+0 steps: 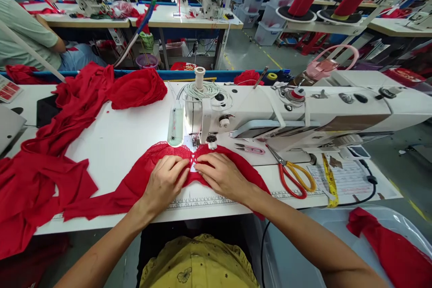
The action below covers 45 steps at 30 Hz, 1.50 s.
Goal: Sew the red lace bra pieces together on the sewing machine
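A red lace bra lies across the white table under the needle end of a sewing machine. White crossed lacing shows at its centre, between the two lace-edged cups. My left hand is closed on the left cup beside that centre, its thumb and fingers close together on the fabric. On the other cup, my right hand grips the cloth with bent fingers, its fingertips near the lacing. A narrow gap separates the two hands. The fabric beneath both palms is hidden.
Red cloth is heaped at the left. Scissors, thread snips and a yellow tape measure lie right. A plastic bin stands below the table's right side. A person in a pale green shirt sits beyond.
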Tool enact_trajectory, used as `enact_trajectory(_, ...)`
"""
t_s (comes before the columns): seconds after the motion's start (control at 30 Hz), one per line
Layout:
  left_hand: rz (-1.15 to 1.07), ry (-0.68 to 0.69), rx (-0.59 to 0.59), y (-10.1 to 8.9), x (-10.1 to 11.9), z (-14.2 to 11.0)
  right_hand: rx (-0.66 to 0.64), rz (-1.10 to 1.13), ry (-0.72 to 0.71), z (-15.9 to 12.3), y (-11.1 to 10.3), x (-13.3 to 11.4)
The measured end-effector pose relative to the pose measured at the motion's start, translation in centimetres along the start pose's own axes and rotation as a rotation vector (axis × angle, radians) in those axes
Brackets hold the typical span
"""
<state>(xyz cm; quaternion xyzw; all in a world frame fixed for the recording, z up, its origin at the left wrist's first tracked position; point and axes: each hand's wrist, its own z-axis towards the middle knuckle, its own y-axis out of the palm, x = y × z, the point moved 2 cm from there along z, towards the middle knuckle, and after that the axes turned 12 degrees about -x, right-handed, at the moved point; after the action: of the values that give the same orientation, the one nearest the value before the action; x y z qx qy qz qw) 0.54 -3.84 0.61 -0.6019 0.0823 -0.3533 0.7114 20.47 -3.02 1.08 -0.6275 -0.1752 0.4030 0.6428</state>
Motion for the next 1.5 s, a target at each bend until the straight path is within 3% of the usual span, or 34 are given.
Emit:
enact_trajectory(0.1,0.080,0.010,-0.015,0.7,0.7,-0.7,-0.044,-0.038,-0.013,0.7,0.9,0.3)
enact_trajectory(0.27,0.132,0.031,-0.020,1.7,0.9,-1.7,-0.002,-0.080,0.011,0.9,1.8,0.6)
enact_trajectory(0.77,0.006,-0.022,0.004,1.8,0.4,-2.0,0.042,-0.048,0.029,0.8,2.2,0.8)
enact_trajectory(1.1,0.037,-0.022,-0.064,1.7,0.4,-1.9,0.021,-0.073,0.029,0.7,2.3,0.9)
enact_trajectory(1.37,-0.074,-0.282,-0.044,1.3,0.3,1.0,0.059,-0.034,0.033,0.7,2.3,0.9)
enact_trajectory(1.5,-0.011,-0.399,-0.121,1.7,0.0,2.4,0.051,-0.032,0.033,0.7,2.5,1.0)
